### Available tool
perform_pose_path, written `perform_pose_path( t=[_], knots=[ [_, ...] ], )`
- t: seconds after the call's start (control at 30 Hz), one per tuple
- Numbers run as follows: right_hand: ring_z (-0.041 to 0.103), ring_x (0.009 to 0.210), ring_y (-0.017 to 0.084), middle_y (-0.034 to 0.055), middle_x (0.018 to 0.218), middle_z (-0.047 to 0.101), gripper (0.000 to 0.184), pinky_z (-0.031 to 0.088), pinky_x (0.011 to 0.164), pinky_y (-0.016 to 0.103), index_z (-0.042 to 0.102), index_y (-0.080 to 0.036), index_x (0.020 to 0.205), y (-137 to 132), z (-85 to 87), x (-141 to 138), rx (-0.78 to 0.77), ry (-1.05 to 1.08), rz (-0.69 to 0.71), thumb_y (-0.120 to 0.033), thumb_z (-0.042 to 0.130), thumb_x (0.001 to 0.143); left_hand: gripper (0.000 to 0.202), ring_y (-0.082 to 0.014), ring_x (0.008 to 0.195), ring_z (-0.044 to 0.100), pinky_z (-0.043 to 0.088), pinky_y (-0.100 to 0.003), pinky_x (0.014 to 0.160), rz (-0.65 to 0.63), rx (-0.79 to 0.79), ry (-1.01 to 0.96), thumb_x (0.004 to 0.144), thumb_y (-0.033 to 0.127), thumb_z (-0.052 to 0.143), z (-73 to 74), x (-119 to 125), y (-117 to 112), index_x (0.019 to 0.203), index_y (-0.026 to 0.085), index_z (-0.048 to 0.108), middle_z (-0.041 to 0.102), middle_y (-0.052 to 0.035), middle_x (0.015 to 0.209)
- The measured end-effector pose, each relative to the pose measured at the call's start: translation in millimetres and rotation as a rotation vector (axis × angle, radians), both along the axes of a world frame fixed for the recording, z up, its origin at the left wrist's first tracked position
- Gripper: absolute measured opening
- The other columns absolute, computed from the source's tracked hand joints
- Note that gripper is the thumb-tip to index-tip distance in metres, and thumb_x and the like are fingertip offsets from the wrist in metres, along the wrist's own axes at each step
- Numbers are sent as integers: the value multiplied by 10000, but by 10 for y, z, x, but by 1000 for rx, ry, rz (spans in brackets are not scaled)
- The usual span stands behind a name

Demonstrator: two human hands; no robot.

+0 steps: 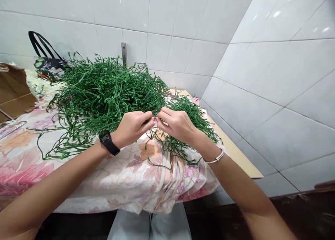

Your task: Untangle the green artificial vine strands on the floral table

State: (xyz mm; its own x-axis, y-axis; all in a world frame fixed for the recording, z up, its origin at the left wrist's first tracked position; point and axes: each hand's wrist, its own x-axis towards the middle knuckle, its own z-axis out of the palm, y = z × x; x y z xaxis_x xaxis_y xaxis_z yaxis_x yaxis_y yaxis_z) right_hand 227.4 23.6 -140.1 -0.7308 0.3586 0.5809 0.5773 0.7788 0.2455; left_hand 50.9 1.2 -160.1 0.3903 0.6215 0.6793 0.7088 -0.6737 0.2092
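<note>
In the head view, the left hand [134,126] and the right hand [179,125] are fingertip near fingertip, each pinched closed; what they grip is too small to tell. A large tangled heap of thin green plastic-looking stems [110,90] lies beyond and left of the left hand; a smaller green stem bunch [197,117] spreads around the right hand. Below both is a pink-and-white floral cloth [112,184].

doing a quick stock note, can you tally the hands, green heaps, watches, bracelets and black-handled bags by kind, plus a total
Hands: 2 (left hand, right hand)
Green heaps: 2 (large heap, small heap)
Watch: 1
Bracelet: 1
Black-handled bag: 1
Total: 7
</note>
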Motion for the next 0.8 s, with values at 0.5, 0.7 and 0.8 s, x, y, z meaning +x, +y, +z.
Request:
perform_pose_path(
  t=[0.5,0.7,0.8],
  knots=[
    [372,532,103,4,569,408,263,287,536,275,476,-179,590,227,255,382,-15,576,-194,-254,413,834,333,-61,437,248,201,-226,463,42,-124,-345,799,279,445,-40,-69,81,506,161,337,259,55,450],
    [473,945,253,92,946,527,327,304,797,426,570,-200,1050,523,176,525,-29,298,-414,-396,391,858,221,-86,579,470,362,-210,521,-256,-512,-686,789,354,487,41,-53,139,714,151,530,523,-3,676],
    [428,1072,268,91,1100,517,367,244,872,447,533,-211,1100,488,97,436,-18,278,-431,-442,401,848,169,-84,625,474,372,-198,562,-301,-599,-768,774,307,515,55,-36,123,737,144,545,534,-7,711]
  ],
)
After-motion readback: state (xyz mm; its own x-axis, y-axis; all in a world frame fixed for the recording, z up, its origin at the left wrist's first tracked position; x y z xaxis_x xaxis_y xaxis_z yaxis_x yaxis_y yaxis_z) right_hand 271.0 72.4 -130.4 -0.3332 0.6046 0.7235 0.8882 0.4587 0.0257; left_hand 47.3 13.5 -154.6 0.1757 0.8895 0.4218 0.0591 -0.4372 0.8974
